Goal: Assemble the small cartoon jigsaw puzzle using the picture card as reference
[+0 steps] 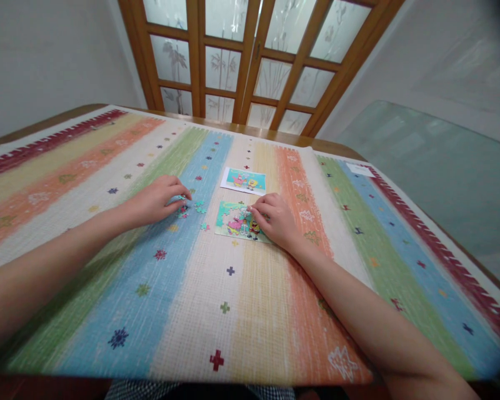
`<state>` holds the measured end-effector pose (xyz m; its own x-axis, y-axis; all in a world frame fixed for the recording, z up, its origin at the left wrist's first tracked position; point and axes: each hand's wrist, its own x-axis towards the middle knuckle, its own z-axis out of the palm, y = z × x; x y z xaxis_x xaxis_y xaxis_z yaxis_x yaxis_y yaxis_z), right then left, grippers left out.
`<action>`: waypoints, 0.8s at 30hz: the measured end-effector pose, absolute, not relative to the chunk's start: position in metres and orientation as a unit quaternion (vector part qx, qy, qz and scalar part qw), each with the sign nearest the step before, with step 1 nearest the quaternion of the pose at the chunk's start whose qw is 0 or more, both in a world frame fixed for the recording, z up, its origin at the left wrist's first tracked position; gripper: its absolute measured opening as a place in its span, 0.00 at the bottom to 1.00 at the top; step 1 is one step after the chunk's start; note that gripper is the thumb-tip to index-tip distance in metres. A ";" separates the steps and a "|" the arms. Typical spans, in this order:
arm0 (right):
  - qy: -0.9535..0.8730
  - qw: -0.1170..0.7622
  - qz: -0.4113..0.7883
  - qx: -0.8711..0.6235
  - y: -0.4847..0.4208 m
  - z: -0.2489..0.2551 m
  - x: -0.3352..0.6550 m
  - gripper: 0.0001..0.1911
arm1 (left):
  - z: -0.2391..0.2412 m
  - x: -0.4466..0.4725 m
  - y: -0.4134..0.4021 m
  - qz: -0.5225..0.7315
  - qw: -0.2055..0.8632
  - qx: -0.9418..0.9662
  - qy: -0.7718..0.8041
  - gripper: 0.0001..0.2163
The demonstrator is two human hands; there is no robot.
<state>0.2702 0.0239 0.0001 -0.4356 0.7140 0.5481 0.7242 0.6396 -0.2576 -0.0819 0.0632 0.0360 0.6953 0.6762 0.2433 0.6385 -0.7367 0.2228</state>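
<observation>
A small, partly assembled cartoon jigsaw puzzle (pixel 235 220) lies in the middle of a striped tablecloth (pixel 191 289). My right hand (pixel 275 218) rests on the puzzle's right edge, with its fingertips pinched over a piece at the top. My left hand (pixel 160 197) lies to the left, fingers curled and pinching a loose piece. A few loose puzzle pieces (pixel 199 210) are scattered between my left hand and the puzzle. Just beyond the puzzle lies a reference picture card (pixel 244 180) showing the same cartoon.
The striped cloth covers a wooden table (pixel 275 134). A small white paper (pixel 360 169) lies at the far right. A glass tabletop (pixel 433 166) stands to the right of the table. Wooden doors with frosted panes (pixel 250 55) stand behind.
</observation>
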 end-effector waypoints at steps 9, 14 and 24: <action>-0.847 0.318 0.000 -0.427 0.024 -0.002 0.269 0.15 | 0.014 -0.111 0.074 0.159 0.059 0.920 0.354 0.16; -0.844 0.320 0.007 -0.430 0.024 -0.003 0.270 0.15 | 0.010 -0.110 0.074 0.157 0.082 0.916 0.359 0.18; -0.845 0.316 0.008 -0.431 0.025 -0.002 0.272 0.15 | 0.004 -0.108 0.071 0.173 0.088 0.914 0.355 0.19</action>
